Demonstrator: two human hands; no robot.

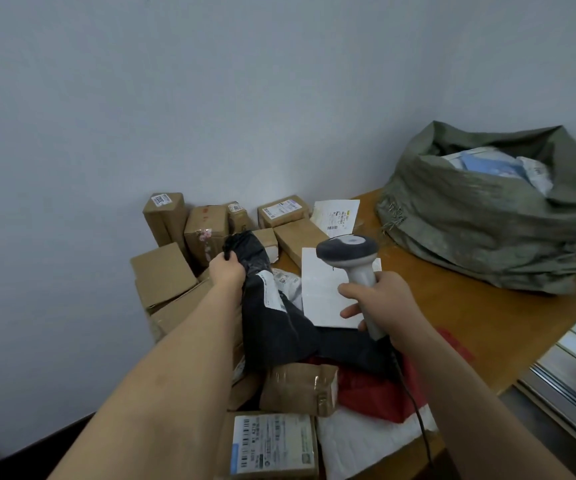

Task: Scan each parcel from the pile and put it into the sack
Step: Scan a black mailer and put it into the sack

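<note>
On the left of the worktop (487,320), among stacked cardboard boxes (165,271), the left hand (225,270) gripped the top of a black bagged parcel (272,317), its label facing right. The right hand (380,299) held the scanner (348,254) just beside it. Scanning seemed in hand; next the label needed aiming at, then the parcel carrying to the sack (494,220) far right.

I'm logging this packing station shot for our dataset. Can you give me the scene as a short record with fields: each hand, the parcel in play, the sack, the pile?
left hand: grips the top end of the black parcel
right hand: holds the scanner by its handle, head aimed away over the pile
black parcel: soft bag, white label facing up
sack: green, open, on the table's far right, parcels inside
pile: cardboard boxes against the wall, mailers nearer
</note>
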